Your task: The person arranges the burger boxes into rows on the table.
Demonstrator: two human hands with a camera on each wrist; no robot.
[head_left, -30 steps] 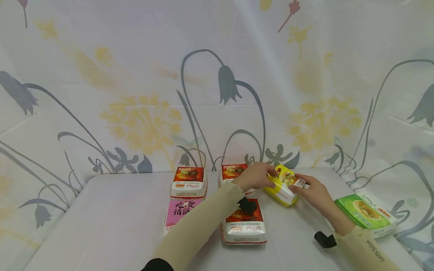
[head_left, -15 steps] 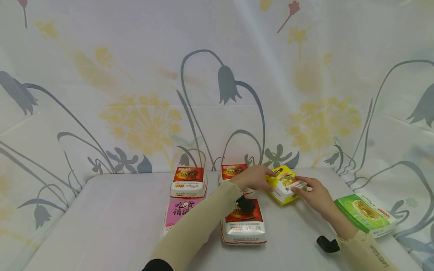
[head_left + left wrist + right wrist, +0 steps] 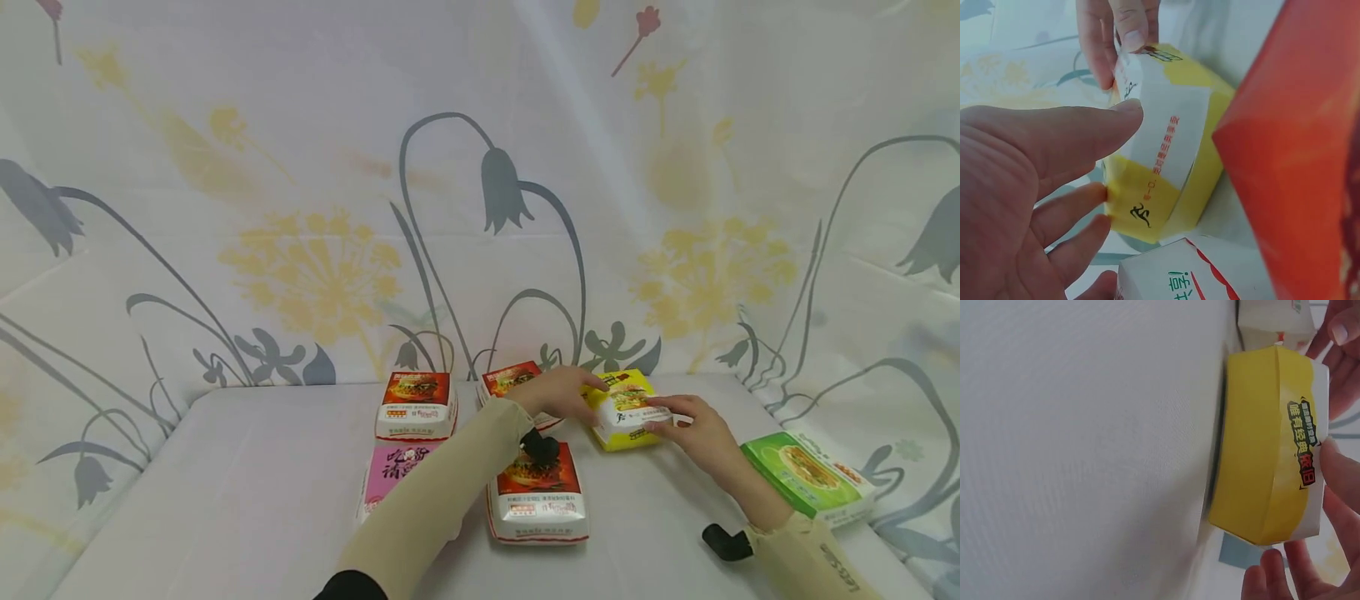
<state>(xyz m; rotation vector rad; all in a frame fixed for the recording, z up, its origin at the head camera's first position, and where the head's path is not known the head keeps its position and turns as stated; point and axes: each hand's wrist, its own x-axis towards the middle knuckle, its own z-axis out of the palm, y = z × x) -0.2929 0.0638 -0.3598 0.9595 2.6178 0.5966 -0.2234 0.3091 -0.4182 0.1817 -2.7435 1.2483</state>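
A yellow and white burger box (image 3: 628, 408) sits at the back right, its printed lid up. My right hand (image 3: 699, 433) grips its right end between thumb and fingers. At its left end is my left hand (image 3: 558, 393), fingers against the box's edge (image 3: 1147, 156) and thumb extended; in the right wrist view this thumb looks apart from the box. Beside the left hand a red and white burger box (image 3: 506, 379) stands slightly turned, partly hidden by that hand. Nearer, another red and white burger box (image 3: 542, 504) lies under the left wrist's black strap.
At left are a red and white burger box (image 3: 416, 404) and, before it, a pink box (image 3: 393, 475) partly covered by the left sleeve. A green box (image 3: 810, 471) lies at far right, beyond the right forearm. Flowered cloth (image 3: 480, 275) rises behind the white tabletop (image 3: 247, 483).
The yellow box has turned from slanted to nearly straight between my hands. The red box behind my left hand has tilted and shifted slightly left. Both hands have stayed nearly in place.
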